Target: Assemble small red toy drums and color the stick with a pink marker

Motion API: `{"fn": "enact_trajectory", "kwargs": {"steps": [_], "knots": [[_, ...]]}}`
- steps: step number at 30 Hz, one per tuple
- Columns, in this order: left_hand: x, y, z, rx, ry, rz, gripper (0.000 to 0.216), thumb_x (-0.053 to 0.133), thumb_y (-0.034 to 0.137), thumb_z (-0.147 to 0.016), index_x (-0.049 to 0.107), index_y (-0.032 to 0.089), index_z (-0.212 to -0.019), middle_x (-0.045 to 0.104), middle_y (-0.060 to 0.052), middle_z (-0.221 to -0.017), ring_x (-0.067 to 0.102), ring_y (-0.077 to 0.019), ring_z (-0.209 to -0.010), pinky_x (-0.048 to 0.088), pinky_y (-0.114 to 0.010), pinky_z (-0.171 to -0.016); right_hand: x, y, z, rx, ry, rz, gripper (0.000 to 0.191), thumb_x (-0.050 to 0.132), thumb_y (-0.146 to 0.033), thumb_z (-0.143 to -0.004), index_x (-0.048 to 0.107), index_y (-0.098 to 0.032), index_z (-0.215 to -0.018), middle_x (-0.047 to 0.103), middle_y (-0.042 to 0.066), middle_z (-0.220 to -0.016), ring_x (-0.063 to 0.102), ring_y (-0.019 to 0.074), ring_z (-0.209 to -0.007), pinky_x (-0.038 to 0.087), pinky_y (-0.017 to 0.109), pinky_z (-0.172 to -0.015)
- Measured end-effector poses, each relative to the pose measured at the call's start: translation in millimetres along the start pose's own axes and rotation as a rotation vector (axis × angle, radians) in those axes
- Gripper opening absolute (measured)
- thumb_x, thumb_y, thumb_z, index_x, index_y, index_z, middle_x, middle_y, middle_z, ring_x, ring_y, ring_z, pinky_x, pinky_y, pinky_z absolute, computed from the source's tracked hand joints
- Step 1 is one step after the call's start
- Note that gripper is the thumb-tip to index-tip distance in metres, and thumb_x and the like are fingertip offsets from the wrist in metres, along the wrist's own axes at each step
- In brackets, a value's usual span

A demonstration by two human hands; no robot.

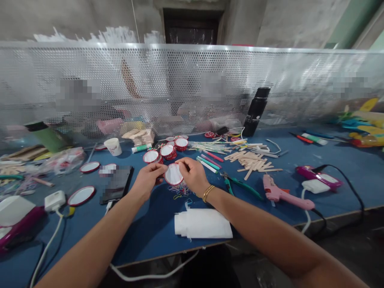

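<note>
Both my hands meet over the blue table [150,228] on one small round red-rimmed lid with a white face [173,174]. My left hand [147,180] pinches its left edge and my right hand [193,174], with a gold bracelet at the wrist, curls its fingers over the lid's top right edge. Under the lid lies a tangle of coloured rubber bands [179,191]. More red-rimmed lids [167,151] are stacked just beyond my hands.
A white folded cloth [202,224] lies near the front edge. A phone [117,184], loose lids [81,195], a white cup [113,146], green pliers [240,185], a pink glue gun [282,194], wooden sticks [252,161], a black bottle [255,112] and a perforated screen [192,80] surround me.
</note>
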State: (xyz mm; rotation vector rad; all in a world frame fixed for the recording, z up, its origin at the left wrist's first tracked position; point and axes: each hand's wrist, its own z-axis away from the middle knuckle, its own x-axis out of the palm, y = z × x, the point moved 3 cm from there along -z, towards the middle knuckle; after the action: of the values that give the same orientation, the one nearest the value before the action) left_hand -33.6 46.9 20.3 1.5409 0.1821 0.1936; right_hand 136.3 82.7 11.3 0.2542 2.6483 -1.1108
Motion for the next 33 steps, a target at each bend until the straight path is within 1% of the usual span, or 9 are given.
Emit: {"fn": "enact_trajectory", "kwargs": {"steps": [3,5,7,9,12,18,24,30,33], "knots": [[1.3,10.6,3.5,0.049,-0.105,-0.137,0.034,0.079,0.037,-0.065,0.075,0.018,-0.093,0.072,-0.003,-0.081,0.062,-0.0131,-0.072,0.045,-0.02,-0.057,-2.7,9.0,-6.2,0.103,0.035,-0.056,0.022,0.05,-0.026,-0.088,0.071,-0.019,-0.087,0.073,0.003,-0.081,0.064,0.0165,-0.072,0.047,0.027,-0.069],[3.4,15.7,5.6,0.073,-0.211,-0.193,0.044,0.079,0.033,-0.065,0.073,0.02,-0.107,0.074,-0.005,-0.09,0.065,-0.0155,-0.077,0.046,-0.022,-0.059,-4.5,14.2,-9.7,0.147,0.055,-0.08,0.023,0.05,-0.027,-0.088,0.071,-0.018,-0.085,0.072,0.003,-0.078,0.062,0.0161,-0.069,0.046,0.026,-0.065],[4.8,17.2,6.3,0.102,-0.276,-0.217,0.052,0.081,0.027,-0.062,0.071,0.02,-0.113,0.075,-0.005,-0.093,0.066,-0.0165,-0.077,0.047,-0.024,-0.06,-5.8,17.0,-11.9,0.163,0.068,-0.088,0.025,0.049,-0.028,-0.087,0.071,-0.018,-0.085,0.072,0.003,-0.078,0.062,0.0157,-0.068,0.046,0.025,-0.063],[5.3,15.5,5.4,0.153,-0.29,-0.222,0.055,0.081,0.022,-0.06,0.07,0.021,-0.114,0.075,-0.005,-0.095,0.065,-0.0162,-0.074,0.048,-0.025,-0.06,-6.5,17.6,-12.7,0.172,0.079,-0.094,0.025,0.049,-0.028,-0.087,0.071,-0.018,-0.084,0.072,0.003,-0.078,0.062,0.0155,-0.068,0.046,0.025,-0.062],[5.3,10.7,3.2,0.218,-0.269,-0.221,0.053,0.08,0.019,-0.06,0.07,0.022,-0.112,0.075,-0.006,-0.098,0.065,-0.016,-0.072,0.049,-0.026,-0.058,-6.6,15.9,-12.0,0.178,0.084,-0.095,0.024,0.049,-0.028,-0.086,0.071,-0.018,-0.084,0.072,0.003,-0.076,0.061,0.0153,-0.066,0.045,0.025,-0.061],[7.1,11.5,3.7,0.238,-0.252,-0.205,0.052,0.081,0.012,-0.054,0.074,0.021,-0.105,0.076,-0.007,-0.096,0.067,-0.0171,-0.073,0.052,-0.027,-0.064,-6.1,13.6,-10.4,0.19,0.088,-0.075,0.025,0.049,-0.028,-0.086,0.071,-0.018,-0.083,0.071,0.003,-0.075,0.061,0.0157,-0.066,0.045,0.026,-0.061],[8.3,12.1,5.7,0.255,-0.283,-0.254,0.05,0.08,0.018,-0.059,0.073,0.021,-0.108,0.076,-0.007,-0.089,0.068,-0.019,-0.073,0.05,-0.027,-0.062,-5.5,13.3,-8.6,0.21,0.105,-0.048,0.025,0.049,-0.028,-0.086,0.071,-0.017,-0.082,0.073,0.004,-0.078,0.063,0.0172,-0.069,0.045,0.027,-0.064],[7.8,9.2,4.2,0.279,-0.285,-0.277,0.049,0.08,0.018,-0.061,0.072,0.02,-0.109,0.077,-0.007,-0.093,0.068,-0.0187,-0.077,0.052,-0.031,-0.073,-4.4,13.7,-8.0,0.211,0.12,-0.043,0.025,0.048,-0.028,-0.087,0.07,-0.018,-0.082,0.072,0.004,-0.077,0.062,0.017,-0.067,0.046,0.027,-0.063],[7.8,10.0,3.6,0.26,-0.294,-0.231,0.051,0.081,0.017,-0.058,0.071,0.019,-0.108,0.076,-0.008,-0.094,0.068,-0.019,-0.077,0.052,-0.03,-0.072,-4.0,13.0,-7.7,0.189,0.12,-0.037,0.025,0.048,-0.028,-0.088,0.07,-0.018,-0.084,0.072,0.003,-0.077,0.062,0.0169,-0.067,0.045,0.027,-0.063]]}}
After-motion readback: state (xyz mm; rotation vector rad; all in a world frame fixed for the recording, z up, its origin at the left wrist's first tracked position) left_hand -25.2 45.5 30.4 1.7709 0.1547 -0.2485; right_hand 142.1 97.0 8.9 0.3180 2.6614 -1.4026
